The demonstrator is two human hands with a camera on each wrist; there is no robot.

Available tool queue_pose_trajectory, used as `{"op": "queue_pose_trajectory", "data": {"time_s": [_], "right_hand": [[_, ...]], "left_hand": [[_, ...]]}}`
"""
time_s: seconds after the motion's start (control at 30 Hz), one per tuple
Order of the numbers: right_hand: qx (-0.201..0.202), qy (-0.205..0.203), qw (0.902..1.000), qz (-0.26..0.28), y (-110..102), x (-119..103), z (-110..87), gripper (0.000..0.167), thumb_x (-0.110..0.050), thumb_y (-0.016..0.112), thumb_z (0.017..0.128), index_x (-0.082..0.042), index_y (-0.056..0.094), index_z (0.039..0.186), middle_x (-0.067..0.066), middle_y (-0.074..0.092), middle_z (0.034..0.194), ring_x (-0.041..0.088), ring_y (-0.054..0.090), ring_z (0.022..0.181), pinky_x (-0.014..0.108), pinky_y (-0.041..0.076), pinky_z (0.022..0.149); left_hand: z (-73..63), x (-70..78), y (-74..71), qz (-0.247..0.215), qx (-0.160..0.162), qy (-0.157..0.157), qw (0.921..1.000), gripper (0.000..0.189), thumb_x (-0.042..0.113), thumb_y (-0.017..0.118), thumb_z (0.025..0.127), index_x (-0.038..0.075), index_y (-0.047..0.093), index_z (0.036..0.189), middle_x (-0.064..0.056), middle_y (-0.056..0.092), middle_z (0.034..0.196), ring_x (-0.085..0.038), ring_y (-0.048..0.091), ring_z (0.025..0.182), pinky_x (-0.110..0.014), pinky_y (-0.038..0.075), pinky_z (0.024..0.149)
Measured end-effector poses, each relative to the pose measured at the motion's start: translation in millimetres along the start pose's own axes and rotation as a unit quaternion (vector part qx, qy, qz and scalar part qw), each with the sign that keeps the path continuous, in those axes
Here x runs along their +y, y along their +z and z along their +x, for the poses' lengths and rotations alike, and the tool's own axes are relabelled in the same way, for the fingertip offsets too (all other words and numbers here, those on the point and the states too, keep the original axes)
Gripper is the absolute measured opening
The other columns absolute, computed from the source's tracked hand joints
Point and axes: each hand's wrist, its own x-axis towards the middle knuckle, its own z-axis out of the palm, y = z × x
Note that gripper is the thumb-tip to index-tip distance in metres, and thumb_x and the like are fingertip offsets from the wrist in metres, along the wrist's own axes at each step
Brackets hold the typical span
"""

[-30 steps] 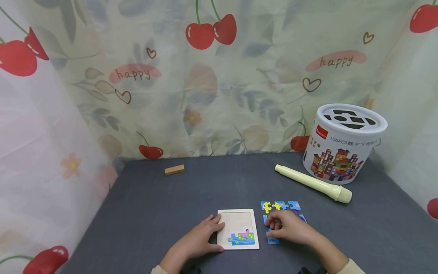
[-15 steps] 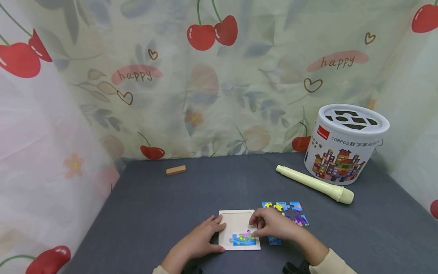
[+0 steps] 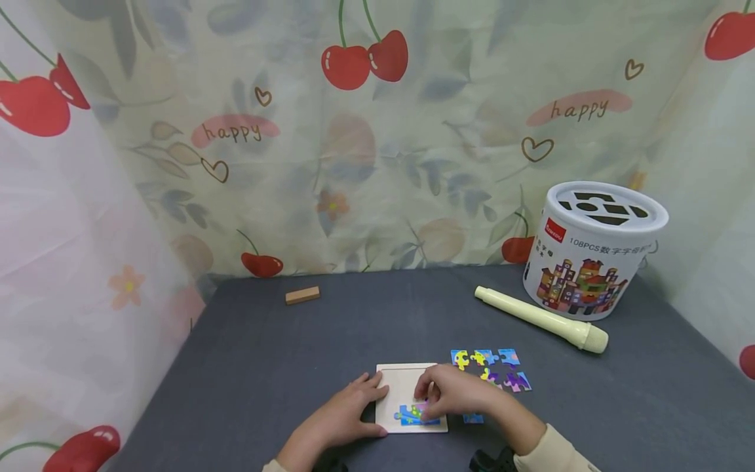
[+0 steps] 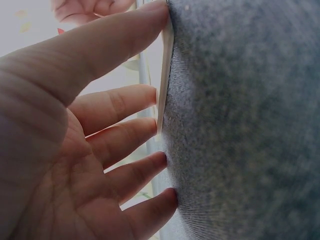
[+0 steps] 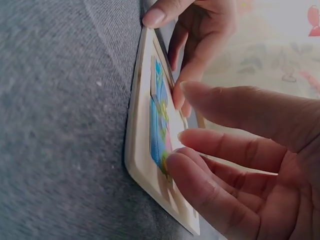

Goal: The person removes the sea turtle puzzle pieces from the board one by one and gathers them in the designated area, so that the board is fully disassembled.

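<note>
A shallow wooden puzzle tray (image 3: 401, 375) lies on the dark table, with several joined blue, green and pink jigsaw pieces (image 3: 407, 417) in its lower right part. My left hand (image 3: 345, 410) rests against the tray's left side, fingers spread and thumb at the near corner. My right hand (image 3: 457, 392) is over the tray's right half, its thumb touching the joined pieces. In the right wrist view its fingertips (image 5: 186, 90) stand apart, with no piece visible between them. Loose jigsaw pieces (image 3: 508, 356) lie right of the tray, partly hidden by my right hand.
A cream toy microphone (image 3: 542, 318) lies at the right, in front of a white lidded bucket (image 3: 590, 255) with printed blocks. Near the back left is a small wooden block (image 3: 303, 295). A patterned curtain (image 3: 413, 196) surrounds the table.
My right hand has moved left from the loose pieces to over the tray, its thumb coming down onto the joined pieces. The left hand stays at the tray's left side.
</note>
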Motion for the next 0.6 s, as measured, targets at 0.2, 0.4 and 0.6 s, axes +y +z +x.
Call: {"op": "queue_pose_trajectory", "data": {"time_s": [0.2,0.4,0.6], "right_hand": [[-0.001,-0.011,0.9998,-0.017,3.7,-1.9,1.3,0.019,-0.01,0.078,0.07,-0.003,0.068,0.085,-0.001,0.06,0.076,0.0,0.049,0.062,0.017,0.044,0.059],[0.009,-0.016,0.9997,-0.017,8.7,-3.1,1.8,0.018,-0.008,0.078,0.07,-0.002,0.068,0.083,-0.002,0.059,0.074,0.0,0.049,0.063,0.016,0.044,0.06],[0.026,-0.043,0.9986,-0.018,13.5,-3.6,0.8,0.016,-0.006,0.078,0.069,-0.002,0.066,0.078,0.0,0.059,0.071,-0.003,0.047,0.062,0.015,0.044,0.059]], "left_hand": [[-0.2,0.1,-0.3,-0.005,-0.002,0.0,1.0,0.067,0.038,0.075,0.075,0.013,0.053,0.133,-0.008,0.037,0.149,-0.036,0.028,0.139,-0.056,0.032,0.104],[-1.1,-0.2,-0.5,-0.001,0.003,0.011,0.9999,0.067,0.037,0.075,0.075,0.012,0.053,0.133,-0.009,0.038,0.148,-0.036,0.029,0.138,-0.055,0.033,0.104],[-4.2,-0.9,0.4,0.009,0.025,0.043,0.9987,0.065,0.033,0.077,0.075,0.007,0.055,0.13,-0.013,0.04,0.146,-0.039,0.032,0.136,-0.055,0.033,0.104]]}}
